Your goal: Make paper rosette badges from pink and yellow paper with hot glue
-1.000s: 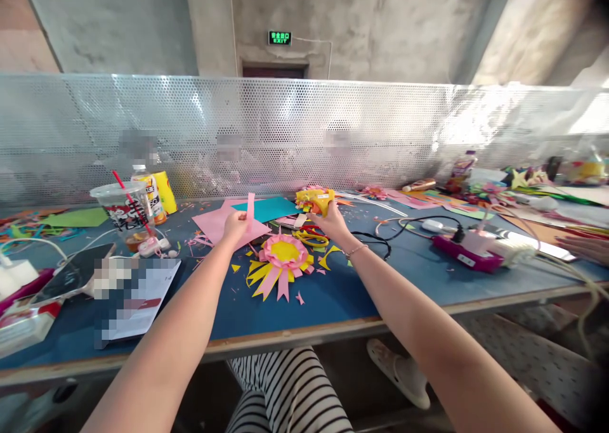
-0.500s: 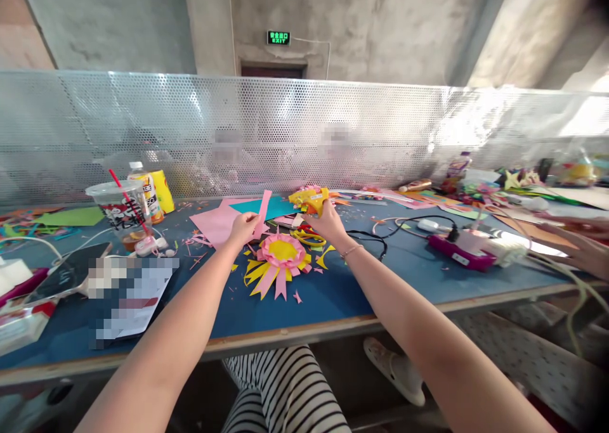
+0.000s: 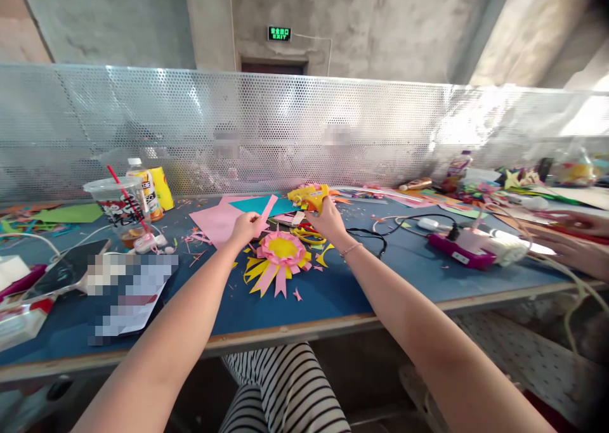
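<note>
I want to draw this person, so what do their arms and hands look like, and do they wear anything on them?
Both arms are bare, with no sleeves showing. The left hand wears no glove, and no ring or watch can be seen on it. The right hand is bare too. A thin beaded bracelet circles the right wrist. No markings show on either arm.

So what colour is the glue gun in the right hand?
Yellow; the glue gun in the right hand shows in the head view.
</note>
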Action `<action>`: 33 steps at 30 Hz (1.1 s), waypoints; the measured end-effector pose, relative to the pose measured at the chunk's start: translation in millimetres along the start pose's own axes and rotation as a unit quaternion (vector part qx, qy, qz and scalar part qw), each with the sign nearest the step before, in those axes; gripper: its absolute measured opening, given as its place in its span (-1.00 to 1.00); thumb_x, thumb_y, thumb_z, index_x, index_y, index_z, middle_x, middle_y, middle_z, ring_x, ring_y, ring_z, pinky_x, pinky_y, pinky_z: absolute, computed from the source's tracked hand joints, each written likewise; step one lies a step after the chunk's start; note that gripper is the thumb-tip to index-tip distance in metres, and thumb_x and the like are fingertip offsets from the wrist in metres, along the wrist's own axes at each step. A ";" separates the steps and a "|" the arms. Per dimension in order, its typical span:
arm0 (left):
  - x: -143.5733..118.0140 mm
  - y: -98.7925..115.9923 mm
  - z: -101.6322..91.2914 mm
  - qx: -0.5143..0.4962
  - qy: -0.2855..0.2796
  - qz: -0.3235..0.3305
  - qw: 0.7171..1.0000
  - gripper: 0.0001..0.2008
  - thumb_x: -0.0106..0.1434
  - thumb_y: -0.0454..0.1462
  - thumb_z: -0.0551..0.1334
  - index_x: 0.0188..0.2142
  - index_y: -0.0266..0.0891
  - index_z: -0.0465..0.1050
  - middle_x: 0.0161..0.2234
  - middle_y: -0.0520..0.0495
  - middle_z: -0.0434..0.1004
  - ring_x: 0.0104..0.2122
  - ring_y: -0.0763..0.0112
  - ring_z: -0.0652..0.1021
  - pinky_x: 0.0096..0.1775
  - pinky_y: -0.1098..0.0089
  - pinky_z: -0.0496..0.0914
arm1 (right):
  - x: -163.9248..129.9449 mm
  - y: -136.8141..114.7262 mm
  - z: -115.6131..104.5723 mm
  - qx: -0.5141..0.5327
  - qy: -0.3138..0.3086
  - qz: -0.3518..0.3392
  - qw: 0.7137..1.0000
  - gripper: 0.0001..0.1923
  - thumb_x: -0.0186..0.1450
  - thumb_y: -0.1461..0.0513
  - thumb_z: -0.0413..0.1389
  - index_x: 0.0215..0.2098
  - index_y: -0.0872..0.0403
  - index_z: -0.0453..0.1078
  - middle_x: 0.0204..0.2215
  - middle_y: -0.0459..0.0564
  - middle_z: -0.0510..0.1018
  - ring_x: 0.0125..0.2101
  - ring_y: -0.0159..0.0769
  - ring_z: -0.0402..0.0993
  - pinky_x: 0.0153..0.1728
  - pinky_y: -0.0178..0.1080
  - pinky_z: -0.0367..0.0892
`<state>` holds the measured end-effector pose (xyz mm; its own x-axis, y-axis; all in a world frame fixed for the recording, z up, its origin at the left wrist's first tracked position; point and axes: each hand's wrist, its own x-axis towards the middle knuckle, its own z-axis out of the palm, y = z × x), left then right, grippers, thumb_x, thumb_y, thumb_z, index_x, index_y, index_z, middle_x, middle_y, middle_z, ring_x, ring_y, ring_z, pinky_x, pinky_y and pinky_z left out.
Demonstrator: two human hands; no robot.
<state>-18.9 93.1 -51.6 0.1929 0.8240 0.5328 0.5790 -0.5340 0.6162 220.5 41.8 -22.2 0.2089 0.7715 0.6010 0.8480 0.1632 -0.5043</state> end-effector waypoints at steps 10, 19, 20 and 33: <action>-1.0 -0.7 -0.2 -0.007 0.010 0.029 0.999 -0.73 0.16 -0.18 0.06 -0.47 -0.27 0.45 -0.47 -0.05 0.51 -0.41 0.36 0.46 -0.37 0.43 0.26 | 5.9 15.2 9.4 0.041 0.017 -0.032 0.998 -0.63 0.09 0.13 0.08 -0.19 0.06 0.11 -0.20 0.16 0.41 -0.17 0.00 0.39 -0.20 0.00 0.32; -0.4 -0.8 2.5 -0.040 0.006 0.019 0.999 -0.77 0.13 -0.19 0.08 -0.50 -0.26 0.43 -0.48 -0.02 0.49 -0.41 0.36 0.47 -0.35 0.41 0.27 | 7.3 18.7 10.8 0.057 0.005 -0.040 0.998 -0.70 0.08 0.16 0.05 -0.25 0.04 0.09 -0.24 0.15 0.39 -0.17 -0.02 0.37 -0.19 -0.01 0.31; -0.4 -0.9 2.7 -0.040 0.006 0.021 0.999 -0.76 0.14 -0.19 0.08 -0.50 -0.26 0.43 -0.48 -0.03 0.49 -0.41 0.36 0.47 -0.34 0.41 0.27 | 7.7 19.4 11.3 0.059 0.004 -0.041 0.997 -0.71 0.07 0.16 0.04 -0.27 0.04 0.08 -0.25 0.14 0.39 -0.18 -0.03 0.37 -0.20 -0.01 0.31; -2.1 1.2 2.3 -0.060 -0.008 0.023 0.998 -0.74 0.13 -0.14 0.11 -0.45 -0.26 0.47 -0.44 -0.06 0.55 -0.38 0.32 0.51 -0.33 0.40 0.31 | 10.5 24.3 16.5 0.064 0.002 -0.068 0.996 -0.77 0.09 0.19 0.01 -0.31 0.03 0.06 -0.35 0.06 0.33 -0.27 -0.12 0.34 -0.26 -0.08 0.30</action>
<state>-16.8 91.2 -53.3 0.2300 0.8003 0.5538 0.4701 -0.5896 0.6568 235.3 64.1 -38.3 0.0989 0.7351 0.6707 0.7998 0.3423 -0.4931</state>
